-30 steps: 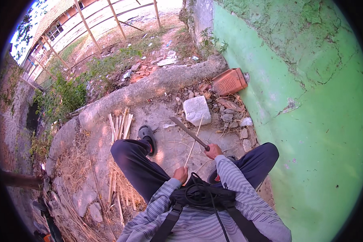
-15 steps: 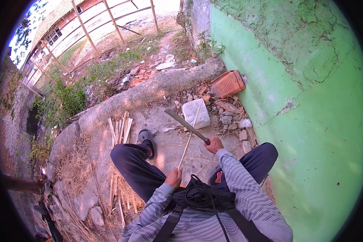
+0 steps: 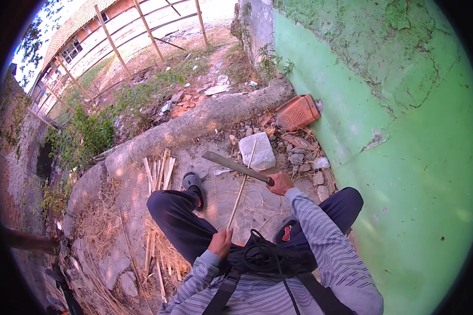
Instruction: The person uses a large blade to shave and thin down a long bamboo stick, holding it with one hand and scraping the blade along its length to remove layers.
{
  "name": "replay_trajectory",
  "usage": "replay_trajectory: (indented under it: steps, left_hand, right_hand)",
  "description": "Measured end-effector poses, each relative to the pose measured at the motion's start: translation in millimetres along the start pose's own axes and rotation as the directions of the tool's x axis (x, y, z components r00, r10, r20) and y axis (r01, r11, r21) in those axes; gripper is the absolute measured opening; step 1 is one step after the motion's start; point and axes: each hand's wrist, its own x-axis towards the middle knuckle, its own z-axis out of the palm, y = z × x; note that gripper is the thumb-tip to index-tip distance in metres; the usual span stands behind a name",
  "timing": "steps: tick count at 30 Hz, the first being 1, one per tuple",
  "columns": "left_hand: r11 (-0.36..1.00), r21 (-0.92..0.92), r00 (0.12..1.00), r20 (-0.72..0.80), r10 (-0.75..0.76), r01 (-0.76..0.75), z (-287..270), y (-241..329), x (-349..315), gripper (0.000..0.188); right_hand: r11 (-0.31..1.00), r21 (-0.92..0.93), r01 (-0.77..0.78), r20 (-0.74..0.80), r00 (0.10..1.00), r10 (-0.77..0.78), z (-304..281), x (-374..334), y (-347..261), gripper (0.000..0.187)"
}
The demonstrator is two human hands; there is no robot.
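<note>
My left hand (image 3: 220,243) is closed around the lower end of a thin, pale bamboo strip (image 3: 240,192), which slants up and away from me. The strip's far end lies over a white block (image 3: 257,150) on the ground. In my right hand (image 3: 280,184) is the dark handle of a machete (image 3: 232,164). Its long blade points to the far left and crosses the strip about halfway along; whether edge and strip touch I cannot tell. Several split bamboo pieces (image 3: 160,170) lie beyond my left knee, and more pieces (image 3: 151,247) lie beside my left thigh.
A green wall (image 3: 404,173) rises close on my right. An orange hollow brick (image 3: 298,112) and rubble (image 3: 299,155) lie along its foot. A low, rounded concrete ridge (image 3: 194,123) runs across the far side. Dry shavings (image 3: 102,218) cover ground at the left.
The machete's blade has swung toward the left and lies flatter across the strip. My left hand has drawn slightly back toward me with the strip.
</note>
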Motion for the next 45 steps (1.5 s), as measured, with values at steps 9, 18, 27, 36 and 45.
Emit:
replay_trajectory:
  steps: [9, 18, 27, 36, 45]
  left_hand:
    - [1.0, -0.015, 1.0, -0.001, 0.018, -0.018, -29, 20, -38, 0.038]
    - [0.994, -0.074, 0.995, -0.066, 0.07, -0.074, -44, 29, -42, 0.035]
    - [0.974, -0.156, 0.983, -0.106, 0.151, -0.166, -66, 33, -63, 0.033]
    - [0.955, -0.159, 0.966, -0.099, 0.238, -0.252, -62, 51, -58, 0.032]
    - [0.991, -0.07, 0.987, -0.123, 0.101, -0.11, -93, 32, -26, 0.037]
  right_hand:
    - [0.997, 0.005, -0.08, -0.087, 0.993, 0.08, -25, 35, -6, 0.024]
    - [0.988, -0.135, 0.073, -0.011, 0.997, -0.075, -62, 51, -43, 0.026]
    - [0.94, -0.336, 0.06, -0.09, 0.991, -0.095, -165, 96, -85, 0.026]
    - [0.937, -0.327, 0.119, -0.148, 0.973, -0.175, -196, 111, -91, 0.028]
    - [0.995, -0.064, 0.073, -0.272, 0.958, -0.088, -163, 128, -24, 0.039]
